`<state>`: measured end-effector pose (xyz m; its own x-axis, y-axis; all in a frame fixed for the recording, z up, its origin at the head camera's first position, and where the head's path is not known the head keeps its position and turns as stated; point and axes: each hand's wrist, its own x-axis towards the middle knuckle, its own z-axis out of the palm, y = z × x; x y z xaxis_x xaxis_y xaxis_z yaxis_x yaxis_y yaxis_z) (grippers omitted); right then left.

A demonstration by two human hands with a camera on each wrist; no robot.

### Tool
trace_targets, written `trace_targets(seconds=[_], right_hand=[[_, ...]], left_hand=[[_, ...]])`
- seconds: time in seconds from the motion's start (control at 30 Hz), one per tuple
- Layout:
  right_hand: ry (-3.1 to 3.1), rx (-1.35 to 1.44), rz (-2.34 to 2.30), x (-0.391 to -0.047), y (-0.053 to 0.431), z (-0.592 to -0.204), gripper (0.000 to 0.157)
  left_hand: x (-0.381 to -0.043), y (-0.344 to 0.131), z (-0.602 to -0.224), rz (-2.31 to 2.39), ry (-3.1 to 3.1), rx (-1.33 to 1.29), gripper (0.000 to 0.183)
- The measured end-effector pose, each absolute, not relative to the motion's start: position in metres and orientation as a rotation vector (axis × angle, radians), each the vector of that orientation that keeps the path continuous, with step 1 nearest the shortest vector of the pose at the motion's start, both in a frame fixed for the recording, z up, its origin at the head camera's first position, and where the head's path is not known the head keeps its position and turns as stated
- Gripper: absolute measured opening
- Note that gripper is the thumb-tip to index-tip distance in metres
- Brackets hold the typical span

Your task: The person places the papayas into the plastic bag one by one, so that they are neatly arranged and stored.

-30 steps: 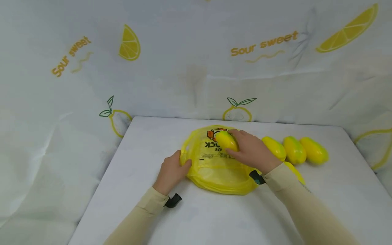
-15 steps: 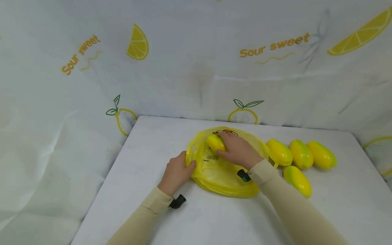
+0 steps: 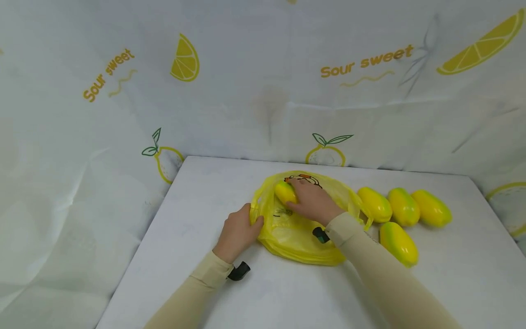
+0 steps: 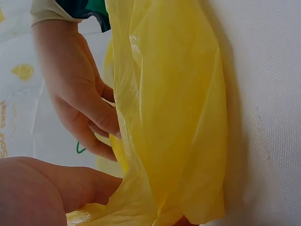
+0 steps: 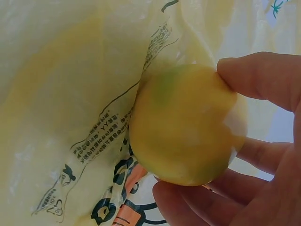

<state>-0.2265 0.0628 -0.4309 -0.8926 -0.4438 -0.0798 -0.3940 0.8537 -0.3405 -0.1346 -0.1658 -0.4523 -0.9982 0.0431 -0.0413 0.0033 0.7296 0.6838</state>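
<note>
A yellow plastic bag (image 3: 302, 251) with dark and orange print lies on the table, its mouth spread wide. My left hand (image 3: 237, 232) pinches the bag's left rim between thumb and fingers. Inside the mouth, my right hand (image 3: 315, 201) holds a glossy yellow-green mango (image 3: 284, 192). In the right wrist view the fingers and thumb curl round the mango (image 5: 188, 125), close against the bag's printed film (image 5: 66, 94). The left wrist view shows the bag wall (image 4: 174, 103) hiding most of that mango and the right fingertips.
Several more mangoes lie right of the bag: three in a row, the middle one (image 3: 404, 207) among them, and one nearer mango (image 3: 398, 244) by the right sleeve. A white cloth backdrop (image 3: 246, 91) with lemon prints rises behind the table (image 3: 185, 205).
My right hand has carried the mango leftward and lower into the bag's mouth. The left hand keeps its pinch on the rim. The view has shifted slightly.
</note>
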Motion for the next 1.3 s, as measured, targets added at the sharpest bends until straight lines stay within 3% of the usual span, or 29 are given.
trace_targets(seconds=[0.4, 0.6, 0.77, 1.03, 1.3], right_hand=[[2.845, -0.612, -0.576, -0.216, 0.088, -0.414, 0.082], [2.907, -0.529, -0.675, -0.194, 0.136, -0.383, 0.073], [2.971, -0.366, -0.765, -0.177, 0.194, -0.369, 0.076], [3.087, 0.079, -0.956, -0.165, 0.288, -0.389, 0.077], [3.154, 0.428, -1.082, -0.157, 0.344, -0.422, 0.075]], left_hand=[[-0.147, -0.172, -0.442, 1.065, 2.773, -0.076, 0.035], [-0.151, -0.182, -0.438, 0.981, 2.746, -0.162, 0.041], [-0.152, -0.184, -0.436, 0.967, 2.746, -0.189, 0.043], [-0.151, -0.176, -0.434, 0.987, 2.730, -0.176, 0.042], [-0.149, -0.165, -0.434, 0.975, 2.725, -0.163, 0.046]])
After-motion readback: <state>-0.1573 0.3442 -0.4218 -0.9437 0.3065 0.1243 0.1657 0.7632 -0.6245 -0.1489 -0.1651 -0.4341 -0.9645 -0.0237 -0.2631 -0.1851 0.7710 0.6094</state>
